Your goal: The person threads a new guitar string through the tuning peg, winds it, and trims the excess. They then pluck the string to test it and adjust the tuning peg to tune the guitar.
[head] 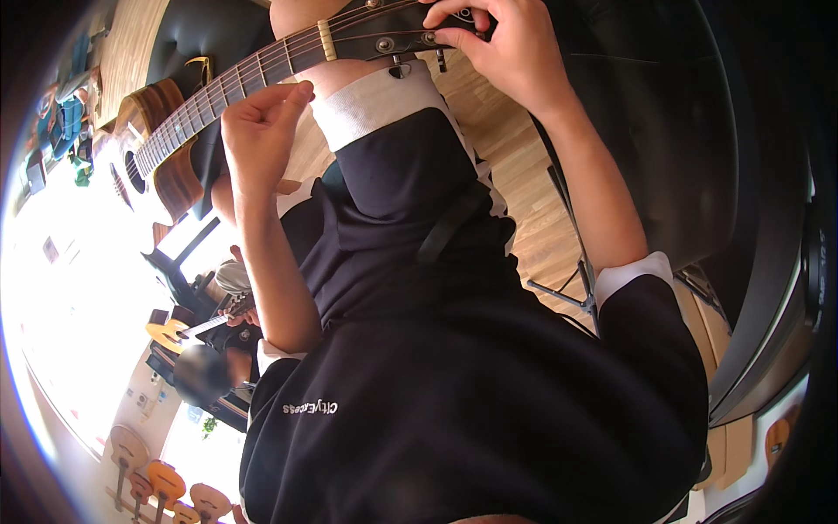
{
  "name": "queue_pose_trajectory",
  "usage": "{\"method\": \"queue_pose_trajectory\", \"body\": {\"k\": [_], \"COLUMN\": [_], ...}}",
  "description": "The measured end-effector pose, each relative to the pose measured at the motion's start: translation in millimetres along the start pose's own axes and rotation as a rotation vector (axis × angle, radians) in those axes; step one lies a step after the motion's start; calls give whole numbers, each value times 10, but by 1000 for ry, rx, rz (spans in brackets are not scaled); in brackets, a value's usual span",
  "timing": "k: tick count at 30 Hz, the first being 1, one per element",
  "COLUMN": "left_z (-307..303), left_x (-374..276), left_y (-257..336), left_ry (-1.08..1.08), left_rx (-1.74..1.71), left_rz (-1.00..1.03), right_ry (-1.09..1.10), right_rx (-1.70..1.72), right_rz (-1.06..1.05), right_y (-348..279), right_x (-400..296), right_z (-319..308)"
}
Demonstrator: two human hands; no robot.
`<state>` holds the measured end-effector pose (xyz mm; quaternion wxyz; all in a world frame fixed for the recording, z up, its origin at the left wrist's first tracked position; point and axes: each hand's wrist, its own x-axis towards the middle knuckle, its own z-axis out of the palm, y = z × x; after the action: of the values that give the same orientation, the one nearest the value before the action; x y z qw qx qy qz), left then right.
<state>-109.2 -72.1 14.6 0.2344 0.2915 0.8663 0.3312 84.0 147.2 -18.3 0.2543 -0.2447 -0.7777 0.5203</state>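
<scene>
An acoustic guitar (127,160) extends across the top left, with its body at the left and its neck (242,78) reaching towards my right hand. Its dark headstock (406,36) has metal tuning posts and a pale nut (326,40). My right hand (504,52) has thumb and forefinger pinched on a thin string by a tuning post (429,38). Beside the near edge of the fretboard, my left hand (262,128) is curled, thumb pressed to forefinger. Whether a thin string runs between those fingertips cannot be made out.
A yellow capo (200,63) is at the far side of the guitar. Black padded seating (648,131) fills the right, near a metal stand (563,295). At left, another person (229,340) holds a light guitar (171,333). Several guitars (167,481) hang at lower left.
</scene>
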Motion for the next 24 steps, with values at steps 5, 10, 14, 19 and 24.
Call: {"method": "queue_pose_trajectory", "body": {"k": [5, 10, 14, 19, 24], "left_z": [40, -53, -146, -232, -307], "left_x": [-59, -73, -93, -157, -197], "left_y": [-45, -60, -183, -174, -193], "left_ry": [-103, -223, -248, -237, -228], "left_rx": [-135, -445, -557, -646, -723], "left_rz": [-79, -269, -242, -233, -254], "right_ry": [-75, -152, -247, -251, -236], "right_rx": [-26, -108, -114, -151, -167], "right_rz": [-20, 111, 234, 158, -6], "right_y": [52, -58, -177, -135, -80], "right_x": [100, 147, 256, 227, 201], "right_z": [-46, -94, -154, -134, -131]}}
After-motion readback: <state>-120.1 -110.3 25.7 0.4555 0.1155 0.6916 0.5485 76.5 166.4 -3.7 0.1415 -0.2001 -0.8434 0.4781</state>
